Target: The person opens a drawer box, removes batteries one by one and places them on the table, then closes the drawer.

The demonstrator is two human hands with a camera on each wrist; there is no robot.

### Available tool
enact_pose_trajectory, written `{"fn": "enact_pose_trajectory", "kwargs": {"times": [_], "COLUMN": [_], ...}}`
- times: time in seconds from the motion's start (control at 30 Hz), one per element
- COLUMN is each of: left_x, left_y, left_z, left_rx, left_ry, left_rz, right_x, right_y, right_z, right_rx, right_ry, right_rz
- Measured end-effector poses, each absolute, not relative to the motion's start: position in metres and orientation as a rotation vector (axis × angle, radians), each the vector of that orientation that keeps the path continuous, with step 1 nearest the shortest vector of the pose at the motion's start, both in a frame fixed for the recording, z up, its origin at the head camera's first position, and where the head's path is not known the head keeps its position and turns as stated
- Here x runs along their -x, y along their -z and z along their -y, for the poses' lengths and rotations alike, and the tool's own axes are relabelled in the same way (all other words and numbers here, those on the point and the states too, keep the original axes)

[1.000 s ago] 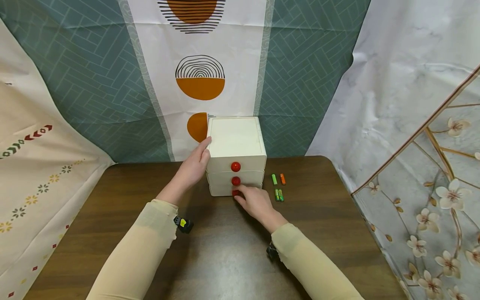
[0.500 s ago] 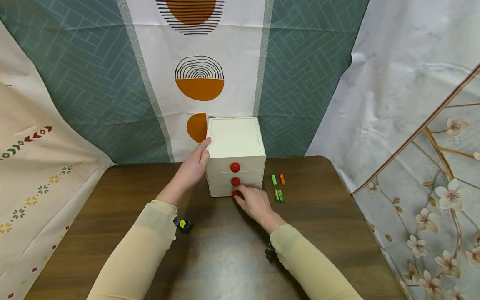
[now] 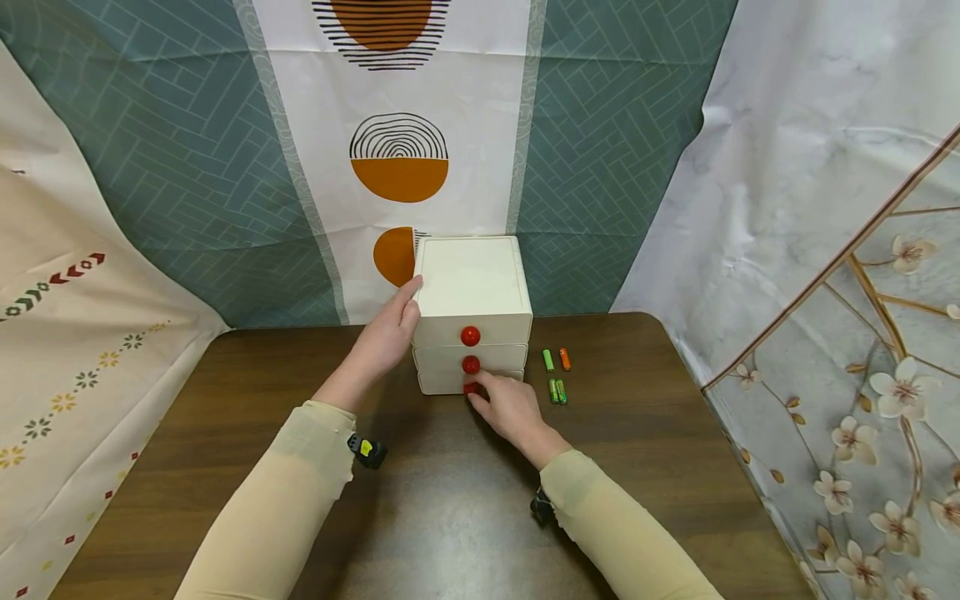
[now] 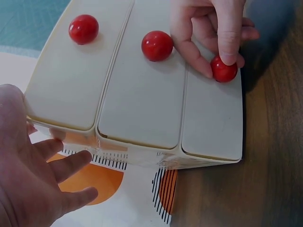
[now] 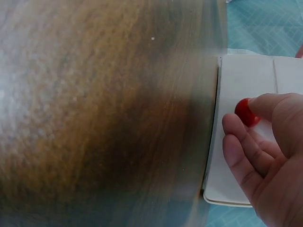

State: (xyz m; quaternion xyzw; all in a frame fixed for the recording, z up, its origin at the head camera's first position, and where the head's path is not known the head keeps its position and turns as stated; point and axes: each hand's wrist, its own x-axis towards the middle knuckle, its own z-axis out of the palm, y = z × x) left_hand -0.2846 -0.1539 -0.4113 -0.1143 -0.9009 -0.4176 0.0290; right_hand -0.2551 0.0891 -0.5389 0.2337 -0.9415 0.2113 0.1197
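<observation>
A white chest of three drawers [image 3: 472, 275] stands at the back of the table, each drawer front bearing a round red knob. All the drawers look closed. My left hand [image 3: 386, 337] rests against the chest's left side, its fingers spread fairly straight along that wall in the left wrist view. With thumb and fingers my right hand [image 3: 513, 410] pinches the bottom drawer's red knob [image 4: 224, 69]. The middle knob [image 4: 157, 46] sits just above those fingers, and the top knob [image 4: 84, 29] is untouched.
Right of the chest lie small batteries: a light green one [image 3: 548, 360], an orange one [image 3: 565, 359] and a green pair [image 3: 558, 392]. They rest on the brown wooden table [image 3: 450, 517]. Patterned cloth [image 3: 622, 150] hangs close behind the chest.
</observation>
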Motion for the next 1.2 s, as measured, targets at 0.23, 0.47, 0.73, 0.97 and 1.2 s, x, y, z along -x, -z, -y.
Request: {"fn": "enact_pose_trajectory", "kwargs": {"times": [0.23,0.47,0.73,0.97,1.2], "left_x": [0.285,0.284,0.283,0.283,0.284], "left_y": [0.411,0.411,0.409,0.409,0.411], "left_z": [0.154,0.154,0.152,0.152,0.152], "left_rx": [0.365,0.349,0.361,0.344,0.342], "left_ry": [1.292,1.287,1.28,1.263,1.259], "left_rz": [2.772,2.789,2.788,2.799,2.801], "right_x": [0.254,0.253,0.253,0.246,0.234], "right_y": [0.539,0.54,0.54,0.536,0.534], "right_z": [-0.089,-0.089,-0.09,-0.092,-0.094], "right_rx": [-0.675,-0.666,-0.662,-0.692,-0.729], "right_ry": [-0.648,-0.651,-0.67,-0.691,-0.674], "right_rz": [2.747,2.756,2.749,2.754,2.784]}}
